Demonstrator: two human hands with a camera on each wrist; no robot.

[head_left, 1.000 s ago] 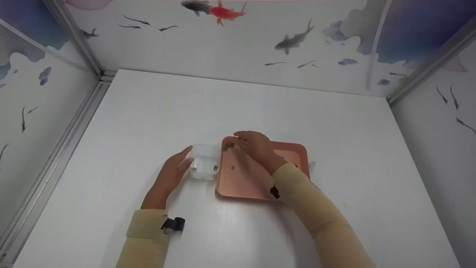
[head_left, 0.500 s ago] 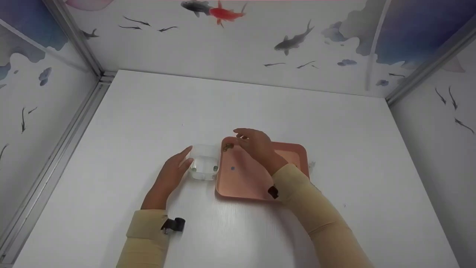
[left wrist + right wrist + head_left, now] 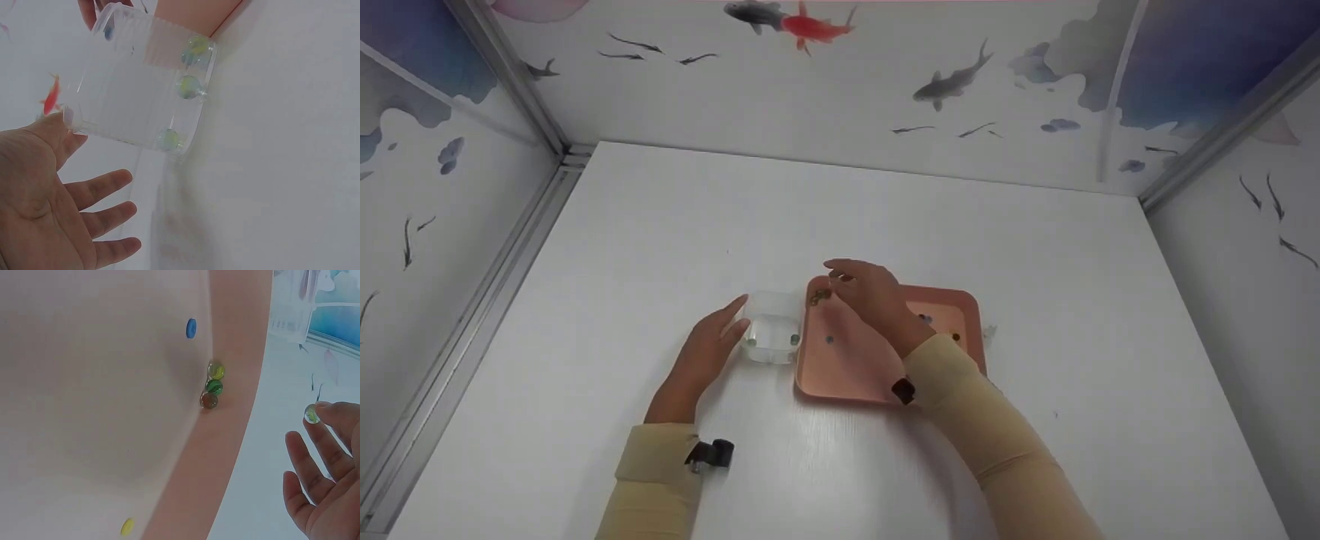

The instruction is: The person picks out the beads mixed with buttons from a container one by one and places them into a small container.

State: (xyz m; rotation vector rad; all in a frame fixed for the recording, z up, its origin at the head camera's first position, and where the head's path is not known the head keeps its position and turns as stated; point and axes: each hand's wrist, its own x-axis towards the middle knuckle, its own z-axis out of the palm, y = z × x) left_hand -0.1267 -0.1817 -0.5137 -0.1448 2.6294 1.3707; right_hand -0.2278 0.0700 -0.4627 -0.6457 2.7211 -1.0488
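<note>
My left hand [image 3: 706, 349] rests its straight fingers against the left side of a clear plastic container [image 3: 771, 354]. Inside that container lie several glass marbles [image 3: 188, 87], yellow-green and bluish. Above the far left corner of a pinkish-orange tray [image 3: 801, 360], my right hand [image 3: 874, 294] pinches one clear marble [image 3: 311, 414] between thumb and index finger; its other fingers are spread. Below that hand, a few marbles [image 3: 214, 387], yellow, green and reddish-brown, cluster in the tray's corner. The left wrist view shows the left palm with its fingers extended.
On the tray floor lie a blue button-like disc [image 3: 191, 328] and a yellow one [image 3: 127, 526]. Further small pieces [image 3: 926, 319] sit toward its right side. A small clear object [image 3: 989, 330] lies just right of the tray. Printed panels [image 3: 840, 97] enclose the white table [image 3: 675, 225].
My right hand has shifted slightly left over the tray's corner, uncovering small pieces on the tray's right side. The left hand and the container have stayed put.
</note>
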